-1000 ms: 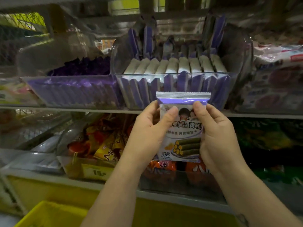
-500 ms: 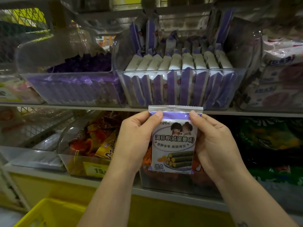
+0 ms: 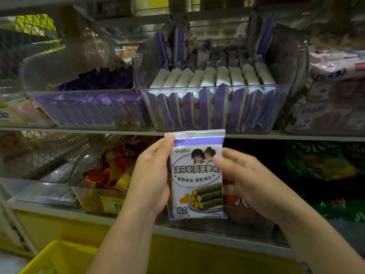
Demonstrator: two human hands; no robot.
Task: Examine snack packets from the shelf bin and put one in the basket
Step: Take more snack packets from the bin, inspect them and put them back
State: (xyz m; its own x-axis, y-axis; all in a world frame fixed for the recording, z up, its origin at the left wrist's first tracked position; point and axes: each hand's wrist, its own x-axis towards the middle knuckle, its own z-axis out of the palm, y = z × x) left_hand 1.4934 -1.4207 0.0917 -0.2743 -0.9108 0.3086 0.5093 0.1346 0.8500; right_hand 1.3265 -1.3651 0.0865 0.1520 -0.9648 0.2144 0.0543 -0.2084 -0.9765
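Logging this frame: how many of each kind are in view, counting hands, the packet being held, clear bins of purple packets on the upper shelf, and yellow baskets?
Hands: 2, the left hand and the right hand
Packets in hand: 1, the snack packet
Clear bins of purple packets: 2, the left bin and the middle bin
Baskets: 1, the yellow basket
Total: 6

The packet [image 3: 197, 175] is smooth, glossy plastic film with a finely crimped top seal, the bin [image 3: 215, 88] is clear, shiny hard plastic, the shelf [image 3: 79, 129] edge looks like matt grey metal, and the basket [image 3: 59, 256] is smooth yellow plastic.
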